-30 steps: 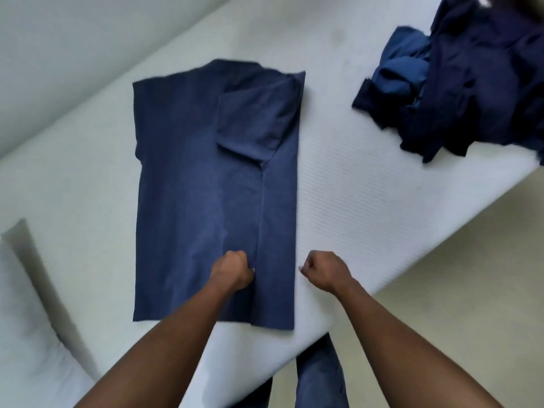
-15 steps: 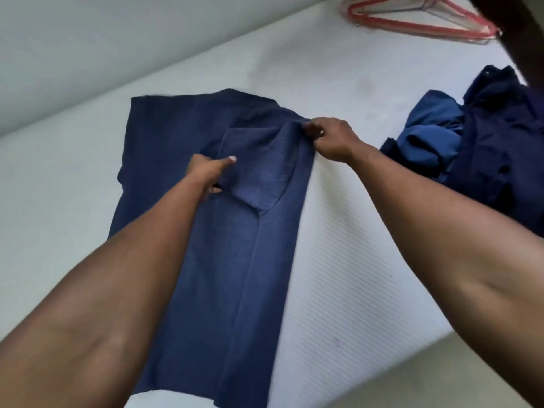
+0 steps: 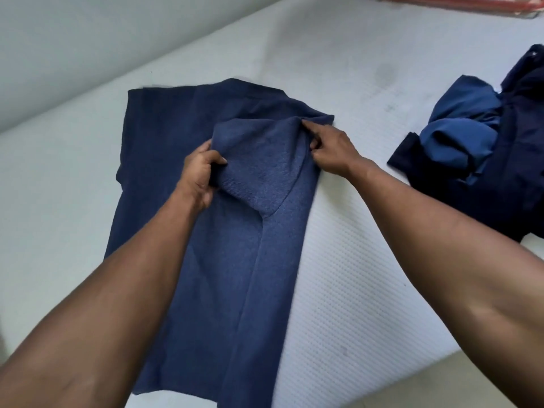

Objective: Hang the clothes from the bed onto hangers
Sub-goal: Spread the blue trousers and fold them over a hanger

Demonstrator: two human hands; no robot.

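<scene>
On white mattress point(image 3: 368, 290), had navy shirt point(image 3: 164, 136) laid mid-frame. Pinched its folded sleeve point(image 3: 265, 166) with left hand point(image 3: 200, 175) and right hand point(image 3: 332, 151), fingers curled.

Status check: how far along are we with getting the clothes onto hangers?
Done: nothing hung that I can see; the red hangers lie at the far edge of the bed. In hand: the blue shirt lies flat, the left hand gripping its folded-over sleeve, the right hand pinching the shoulder corner. Left: hanging this shirt, then the pile of dark clothes at right.
</scene>
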